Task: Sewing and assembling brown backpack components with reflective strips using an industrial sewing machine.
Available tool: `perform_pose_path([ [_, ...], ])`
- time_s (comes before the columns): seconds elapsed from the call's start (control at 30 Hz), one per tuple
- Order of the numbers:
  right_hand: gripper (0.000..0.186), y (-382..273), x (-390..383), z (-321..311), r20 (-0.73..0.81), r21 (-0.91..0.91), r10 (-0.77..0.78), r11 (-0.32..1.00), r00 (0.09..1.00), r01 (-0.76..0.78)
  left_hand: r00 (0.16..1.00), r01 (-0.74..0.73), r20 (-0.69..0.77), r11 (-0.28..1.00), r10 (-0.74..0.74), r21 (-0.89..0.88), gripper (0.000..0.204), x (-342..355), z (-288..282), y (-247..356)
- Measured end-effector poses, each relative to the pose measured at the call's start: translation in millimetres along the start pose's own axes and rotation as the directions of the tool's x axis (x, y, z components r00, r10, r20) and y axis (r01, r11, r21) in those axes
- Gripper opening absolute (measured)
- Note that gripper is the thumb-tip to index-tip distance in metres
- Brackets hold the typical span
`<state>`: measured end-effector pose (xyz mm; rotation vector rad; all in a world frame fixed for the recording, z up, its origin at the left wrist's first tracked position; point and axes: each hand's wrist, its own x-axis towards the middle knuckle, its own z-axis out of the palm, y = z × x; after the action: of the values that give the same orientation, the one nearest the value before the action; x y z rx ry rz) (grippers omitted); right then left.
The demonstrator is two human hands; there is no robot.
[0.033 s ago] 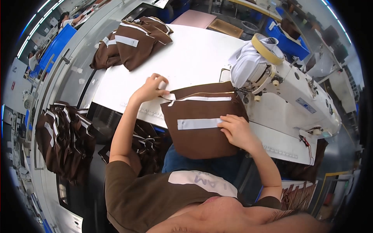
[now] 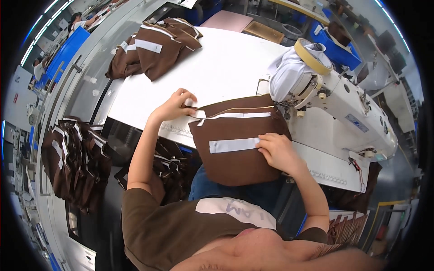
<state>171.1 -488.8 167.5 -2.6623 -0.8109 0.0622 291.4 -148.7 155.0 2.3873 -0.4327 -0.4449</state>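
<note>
A brown fabric panel (image 2: 242,167) lies over the front edge of the white sewing table, its lower part hanging toward my lap. A zip (image 2: 244,109) with a white tape below it runs near its top edge, and a pale strip (image 2: 233,145) sits across its middle. My left hand (image 2: 176,105) pinches the panel's upper left corner, by the zip's end. My right hand (image 2: 281,151) rests on the panel at the strip's right end, thumb apart from the fingers. The panel's upper right corner reaches the sewing machine (image 2: 348,108); its needle area is partly hidden.
Brown pieces with white strips lie in a pile (image 2: 156,47) on the table's far left. Another bundle (image 2: 77,165) hangs at the left. A tape roll (image 2: 313,56) and white cloth sit on the machine head. A blue bin (image 2: 337,47) stands behind.
The panel has shifted very slightly to the right, my right hand moving along with it. My left hand stays at the corner, its fingers slightly repositioned.
</note>
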Motion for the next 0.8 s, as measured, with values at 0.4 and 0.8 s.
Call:
perform_pose_path([
  [0.4, 0.008, -102, 142, 48, -0.135, 0.205, -0.373, 0.896, 0.918, 0.394, 0.908, -0.196, -0.401, 0.968, 0.119, -0.158, 0.043, -113, 42, -45],
  [0.8, 0.014, -104, 170, 106, -0.25, 0.442, -0.44, 0.741, 0.863, 0.506, 0.612, -0.406, -0.618, 0.867, 0.494, 0.29, 0.025, -118, 41, -60],
])
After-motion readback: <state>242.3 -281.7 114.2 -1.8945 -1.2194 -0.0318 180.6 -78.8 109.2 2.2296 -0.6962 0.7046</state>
